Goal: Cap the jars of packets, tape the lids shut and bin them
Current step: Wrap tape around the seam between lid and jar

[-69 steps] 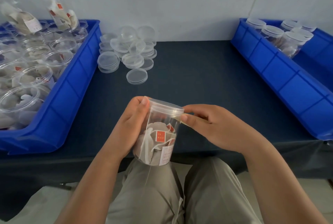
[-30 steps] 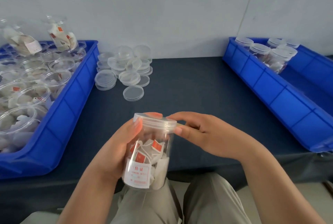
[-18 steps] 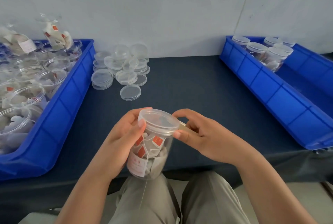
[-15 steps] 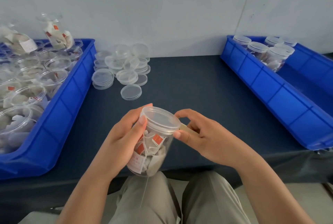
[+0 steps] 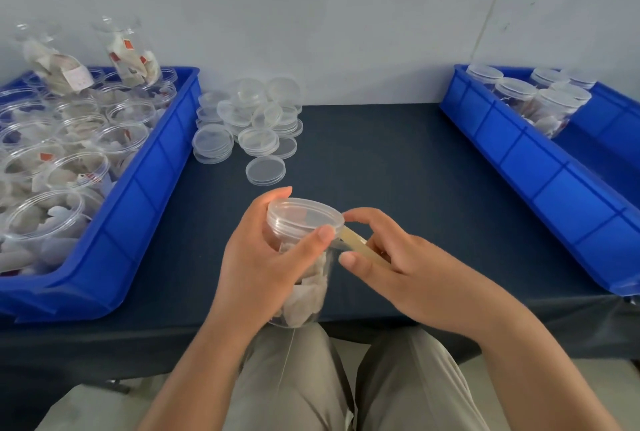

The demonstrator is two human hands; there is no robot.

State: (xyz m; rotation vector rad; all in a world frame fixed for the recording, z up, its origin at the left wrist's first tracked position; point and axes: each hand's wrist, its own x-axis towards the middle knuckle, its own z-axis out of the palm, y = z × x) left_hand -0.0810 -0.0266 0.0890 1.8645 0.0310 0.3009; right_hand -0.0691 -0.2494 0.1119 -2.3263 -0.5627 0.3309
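Over table [image 5: 398, 170]: left hand [image 5: 256, 267] grips jar [image 5: 306, 219], right hand [image 5: 408, 271] pinches tape [image 5: 356, 245]; print illegible.

A table [image 5: 381, 160] draped in dark navy cloth carries a long blue plastic bin [image 5: 149, 188] on its left side and a second blue plastic bin [image 5: 540, 167] on its right. Stacked clear round plastic lids [image 5: 249, 115] cluster beside the left bin, with a single clear lid [image 5: 265, 170] just nearer.
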